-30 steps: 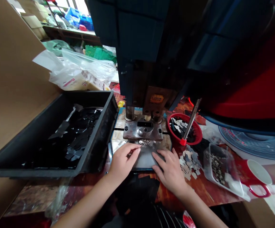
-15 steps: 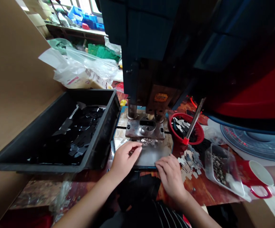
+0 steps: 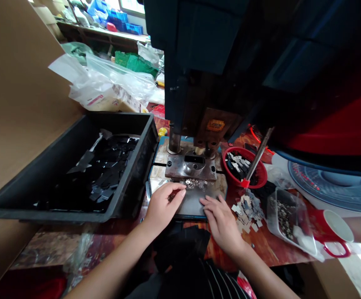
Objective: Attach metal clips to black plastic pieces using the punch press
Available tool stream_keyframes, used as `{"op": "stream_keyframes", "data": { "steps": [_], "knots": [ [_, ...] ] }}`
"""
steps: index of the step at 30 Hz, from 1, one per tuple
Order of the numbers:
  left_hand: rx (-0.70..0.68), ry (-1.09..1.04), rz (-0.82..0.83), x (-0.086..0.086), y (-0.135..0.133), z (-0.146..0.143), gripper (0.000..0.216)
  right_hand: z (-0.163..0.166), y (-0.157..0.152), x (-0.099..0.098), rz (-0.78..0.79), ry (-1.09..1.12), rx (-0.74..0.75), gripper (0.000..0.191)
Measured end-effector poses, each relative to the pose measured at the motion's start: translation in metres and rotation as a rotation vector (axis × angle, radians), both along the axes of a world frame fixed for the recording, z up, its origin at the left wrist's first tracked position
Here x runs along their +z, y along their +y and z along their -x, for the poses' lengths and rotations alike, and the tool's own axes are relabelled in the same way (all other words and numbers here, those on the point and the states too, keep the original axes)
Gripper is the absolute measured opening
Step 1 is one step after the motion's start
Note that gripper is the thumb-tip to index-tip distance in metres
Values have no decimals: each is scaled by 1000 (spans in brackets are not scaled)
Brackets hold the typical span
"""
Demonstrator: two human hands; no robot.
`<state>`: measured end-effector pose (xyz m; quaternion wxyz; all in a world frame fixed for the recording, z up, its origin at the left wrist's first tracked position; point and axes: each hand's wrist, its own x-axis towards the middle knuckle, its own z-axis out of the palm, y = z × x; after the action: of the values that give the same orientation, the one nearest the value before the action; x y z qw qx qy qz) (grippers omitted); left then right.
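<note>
My left hand lies at the left of the press's metal base plate, thumb and forefinger pinched together. Whatever they hold, if anything, is too small to make out. Beside those fingertips is a scatter of small shiny metal pieces. My right hand rests at the plate's front right, fingers stretched out and nothing visible in them. Behind the pieces sits the steel die block with a dark slot, under the press head.
On the left stands a black bin of dark flat pieces. At right are a red bowl of metal parts, a pile of flat metal pieces, a clear plastic tub and a red mug. A red-tipped lever slants past the bowl.
My right hand has slid forward and slightly left onto the plate, its fingers spreading out. My left hand keeps its pinch in about the same place. The camera view has shifted a little.
</note>
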<state>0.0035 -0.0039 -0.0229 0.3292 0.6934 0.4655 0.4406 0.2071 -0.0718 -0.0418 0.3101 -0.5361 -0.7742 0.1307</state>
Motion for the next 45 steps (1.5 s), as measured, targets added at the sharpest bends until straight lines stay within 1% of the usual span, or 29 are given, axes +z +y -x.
{"op": "stream_keyframes", "data": {
  "steps": [2,4,6,8,12,16,18,20,22,24,26,29,32,39,42,45],
  "knots": [
    [4,-15,22,0,0,0,12,2,8,3,112,151,-65,14],
    [7,-44,52,-1,0,1,12,2,15,6,182,288,-163,15],
    [9,-74,78,-3,1,1,13,0,22,9,175,353,-255,17],
    [12,-91,92,-4,1,2,12,-2,32,14,110,360,-290,16],
    [16,-92,71,-5,2,2,10,-1,67,30,-46,304,-265,12],
    [14,-87,71,-5,3,2,10,12,110,46,-218,143,-213,13],
    [25,-91,96,-6,2,2,12,19,124,49,-258,29,-209,14],
    [36,-99,119,-7,2,2,13,25,132,50,-275,-83,-230,14],
    [40,-114,140,-7,2,1,15,27,133,50,-288,-164,-242,13],
    [42,-138,166,-7,3,1,15,25,132,48,-300,-189,-227,13],
    [44,-164,193,-5,5,-1,16,23,131,47,-301,-160,-217,13],
    [41,-180,211,-4,7,-3,17,20,135,45,-297,-110,-255,14],
    [41,-182,218,-4,7,-3,17,20,139,45,-309,-143,-273,15],
    [62,-213,238,-4,3,1,16,15,125,56,-341,-267,-88,19],
    [56,-212,192,4,9,0,13,13,121,59,-335,-283,-60,22],
    [88,-137,61,17,24,-5,11,12,121,59,-312,-260,-42,23]
  ]
}}
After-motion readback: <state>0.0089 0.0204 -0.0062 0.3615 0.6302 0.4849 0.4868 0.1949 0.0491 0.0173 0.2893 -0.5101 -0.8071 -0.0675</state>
